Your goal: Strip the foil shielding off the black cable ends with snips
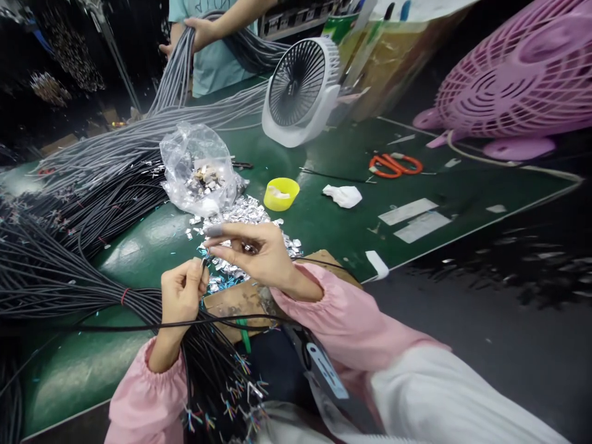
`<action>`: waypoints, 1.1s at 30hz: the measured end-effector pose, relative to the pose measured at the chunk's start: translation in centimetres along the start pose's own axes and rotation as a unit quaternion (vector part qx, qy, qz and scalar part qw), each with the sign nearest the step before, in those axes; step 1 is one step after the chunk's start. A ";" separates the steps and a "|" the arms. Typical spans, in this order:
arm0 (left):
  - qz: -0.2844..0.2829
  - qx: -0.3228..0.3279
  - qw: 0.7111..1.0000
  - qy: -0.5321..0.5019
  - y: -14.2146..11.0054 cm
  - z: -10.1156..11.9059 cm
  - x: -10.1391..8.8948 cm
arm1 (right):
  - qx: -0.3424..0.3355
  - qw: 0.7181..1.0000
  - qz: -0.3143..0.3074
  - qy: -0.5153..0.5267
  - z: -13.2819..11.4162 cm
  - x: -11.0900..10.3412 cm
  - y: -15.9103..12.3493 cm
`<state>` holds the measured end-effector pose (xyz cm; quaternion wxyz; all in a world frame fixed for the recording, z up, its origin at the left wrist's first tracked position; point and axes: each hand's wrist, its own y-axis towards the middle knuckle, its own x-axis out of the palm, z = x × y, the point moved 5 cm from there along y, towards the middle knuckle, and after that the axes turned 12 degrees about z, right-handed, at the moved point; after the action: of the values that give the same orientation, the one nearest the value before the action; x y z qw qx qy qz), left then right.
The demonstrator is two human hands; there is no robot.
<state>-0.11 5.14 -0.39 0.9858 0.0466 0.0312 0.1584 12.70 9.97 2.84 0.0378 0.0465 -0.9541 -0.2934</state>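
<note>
My left hand (182, 295) is closed, pinching the end of a black cable (202, 264) between thumb and forefinger. Just to its right, my right hand (259, 251) has thumb and forefinger stretched out and apart near that cable end. A grey cover sits on its forefinger tip. Beyond both hands lies a heap of small silver foil pieces (240, 213), with blue scraps at its near edge. A thick bundle of black cables (143, 302), tied with a red band, runs beneath my left wrist. Its stripped ends with coloured wires (240, 370) hang toward my lap.
Behind the heap stands a clear plastic bag (194, 154) of small parts. Further right are a yellow ring (282, 194), crumpled white tissue (343, 196), orange-handled scissors (395, 165), a white fan (300, 92) and a pink fan (513, 80). Across the table, a person holds grey cables (178, 68).
</note>
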 end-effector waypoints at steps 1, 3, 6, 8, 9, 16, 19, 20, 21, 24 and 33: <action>-0.003 0.006 1.000 0.005 0.1 0.0 0.0 | -0.011 1.000 0.004 -0.006 -0.1 0.0 -0.1; 0.007 0.015 1.000 0.017 0.2 -0.1 -0.1 | -0.046 0.998 0.015 -0.027 -0.3 -0.1 -0.2; 0.033 0.019 0.999 0.034 0.3 -0.1 -0.3 | -0.094 0.994 0.023 -0.055 -0.7 -0.2 -0.3; 0.042 0.022 0.998 0.041 0.3 0.0 -0.3 | -0.108 0.992 0.032 -0.061 -0.9 -0.3 -0.4; 0.046 0.024 0.998 0.044 0.2 0.0 -0.3 | -0.112 0.991 0.037 -0.064 -1.0 -0.4 -0.4; 0.076 0.017 0.996 0.043 0.2 -0.2 -0.5 | -0.217 0.966 0.057 -0.129 -1.5 -0.6 -0.8; 0.086 0.007 0.996 0.037 0.2 -0.4 -0.6 | -0.313 0.940 0.036 -0.128 -1.9 -0.5 -1.3; 0.090 0.005 0.995 0.036 0.2 -0.5 -0.6 | -0.334 0.935 0.019 -0.116 -2.1 -0.4 -1.5; 0.094 0.007 0.995 0.035 0.3 -0.5 -0.6 | -0.344 0.933 0.002 -0.101 -2.2 -0.3 -1.6; 0.107 0.036 0.993 0.047 0.3 -0.1 -0.8 | -0.292 0.954 -0.006 -0.067 -2.3 -0.2 -1.6; 0.148 0.138 0.976 0.081 -0.2 1.3 -1.1 | -0.036 0.997 0.029 -0.056 -0.9 -0.4 -0.5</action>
<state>-0.99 4.54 0.98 0.9297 0.1736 0.1252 0.2999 13.25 9.07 3.28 -0.0051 0.0011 -0.9443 -0.3290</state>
